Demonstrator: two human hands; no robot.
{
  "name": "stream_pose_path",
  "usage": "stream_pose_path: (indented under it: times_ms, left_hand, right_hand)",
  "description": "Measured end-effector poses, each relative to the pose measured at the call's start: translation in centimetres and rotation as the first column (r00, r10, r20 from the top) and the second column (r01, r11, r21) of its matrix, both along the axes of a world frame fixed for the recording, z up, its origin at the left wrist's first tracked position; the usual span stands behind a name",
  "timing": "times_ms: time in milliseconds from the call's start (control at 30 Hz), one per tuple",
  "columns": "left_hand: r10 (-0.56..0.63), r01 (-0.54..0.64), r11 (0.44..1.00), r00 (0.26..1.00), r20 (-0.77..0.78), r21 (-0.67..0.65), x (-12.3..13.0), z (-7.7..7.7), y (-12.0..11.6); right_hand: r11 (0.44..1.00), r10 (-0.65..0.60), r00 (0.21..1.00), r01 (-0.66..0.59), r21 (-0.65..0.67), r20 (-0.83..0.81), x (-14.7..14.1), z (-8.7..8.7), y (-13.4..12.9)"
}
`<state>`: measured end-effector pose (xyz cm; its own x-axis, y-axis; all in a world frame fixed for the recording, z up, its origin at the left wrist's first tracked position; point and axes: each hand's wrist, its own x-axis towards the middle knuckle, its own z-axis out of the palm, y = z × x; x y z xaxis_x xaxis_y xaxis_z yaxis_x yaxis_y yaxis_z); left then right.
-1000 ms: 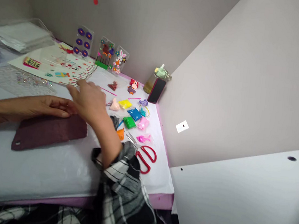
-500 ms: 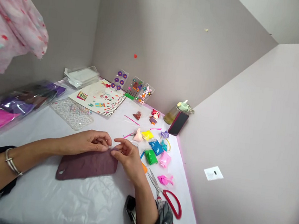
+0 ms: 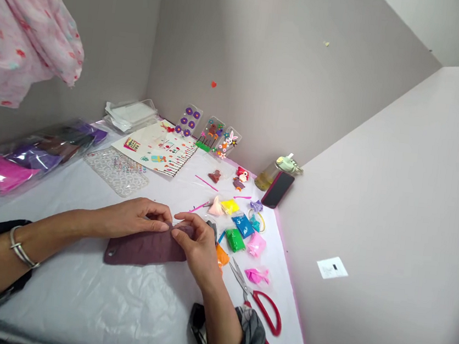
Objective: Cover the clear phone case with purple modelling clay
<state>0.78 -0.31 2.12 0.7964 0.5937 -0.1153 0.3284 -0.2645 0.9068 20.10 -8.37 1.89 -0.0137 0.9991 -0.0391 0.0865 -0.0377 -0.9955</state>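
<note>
A plum-brown phone case with a matte, slightly uneven surface, like a layer of clay, is tilted between both hands. Near its left end is a small cut-out. My left hand pinches the far edge, thumb on the near face and fingers curled behind. My right hand grips the far right corner, its thumb close to the left one and its fingers bent over the edge. The fingertips behind the case are partly hidden.
Right of my hands lie red-handled scissors and packets of clay, among them green and blue. A phone leans on a bottle. Decorated clear cases stand by the wall; a bead sheet lies left.
The phone case has tipped, its near edge rising and its visible face looking narrower. My two thumbs have come closer together at the far edge. The view has shifted slightly.
</note>
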Motion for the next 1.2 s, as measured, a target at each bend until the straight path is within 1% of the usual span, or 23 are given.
stream_pose_path:
  times_ms: [133,333,400,467,500,567,667,800,900,967,1067,1200]
  left_hand:
    - [0.018,-0.017,0.999,1.0,0.02,-0.049,0.1,-0.4,-0.1]
    - [0.028,-0.025,0.998,0.999,0.046,-0.059,0.3,-1.0,-0.1]
    - [0.026,-0.023,0.998,0.999,0.039,-0.061,0.2,-0.9,-0.1]
    - [0.023,-0.022,0.998,0.999,0.024,-0.057,0.1,-0.7,0.0]
    - [0.028,-0.027,0.998,0.999,0.015,-0.055,0.0,-0.6,0.1]
    - [0.048,-0.048,0.997,0.999,-0.001,-0.059,-0.1,-0.4,0.2]
    - [0.053,-0.054,0.997,0.999,-0.003,-0.064,-0.1,-0.3,0.0]
    - [0.048,-0.047,0.999,0.999,-0.024,0.015,0.0,-0.4,-0.4]
    - [0.058,-0.054,0.995,0.997,-0.047,0.084,0.0,-0.5,-0.6]
    - [0.051,-0.043,0.992,0.997,-0.058,0.121,0.0,-0.5,-0.5]
    - [0.044,-0.034,0.986,0.997,-0.057,0.166,0.0,-0.5,-0.4]
    - [0.071,-0.063,0.983,0.997,-0.037,0.174,0.3,-0.8,-0.6]
  right_hand:
    - [1.0,0.005,1.0,-0.004,-0.03,0.027,0.1,0.3,0.1]
    - [0.998,-0.063,0.997,0.064,-0.003,0.045,-0.4,0.0,0.2]
    - [0.999,-0.049,0.996,0.048,0.007,0.073,-0.1,0.1,0.1]
    - [1.0,-0.003,0.996,0.002,0.003,0.093,0.4,0.1,0.1]
    - [1.0,0.023,0.996,-0.022,-0.009,0.083,0.7,0.1,0.1]
    - [0.997,0.055,0.998,-0.055,-0.053,-0.001,1.2,-0.1,0.1]
    - [0.994,0.038,0.991,-0.051,-0.097,-0.129,1.2,-0.5,0.2]
    - [0.995,0.026,0.988,-0.041,-0.094,-0.153,0.0,-1.0,0.3]
    - [0.996,0.018,0.989,-0.031,-0.087,-0.149,-0.5,-1.1,0.3]
    - [0.995,0.038,0.99,-0.05,-0.087,-0.139,-0.5,-0.9,0.2]
    - [0.992,0.087,0.992,-0.094,-0.083,-0.087,0.1,-0.7,0.0]
    - [0.995,0.075,0.997,-0.073,-0.069,0.014,0.5,-0.6,-0.4]
